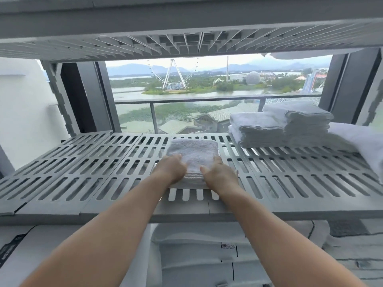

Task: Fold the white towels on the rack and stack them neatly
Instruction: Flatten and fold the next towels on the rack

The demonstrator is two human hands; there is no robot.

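A small folded white towel (193, 155) lies on the grey slatted rack shelf (87, 162), near the middle of its front half. My left hand (171, 167) rests on the towel's near left part, fingers bent over its edge. My right hand (217, 171) lies on the near right part, thumb on top of the cloth. Whether either hand grips the towel or only presses it is unclear. At the shelf's back right stand two stacks of folded white towels (257, 129), the farther stack (302, 119) taller.
An unfolded white cloth (360, 141) lies at the shelf's far right edge. Another slatted shelf (186, 40) hangs close overhead. Below the shelf lies white bedding with a label (228, 246). A window and balcony rail (186, 99) are behind the rack.
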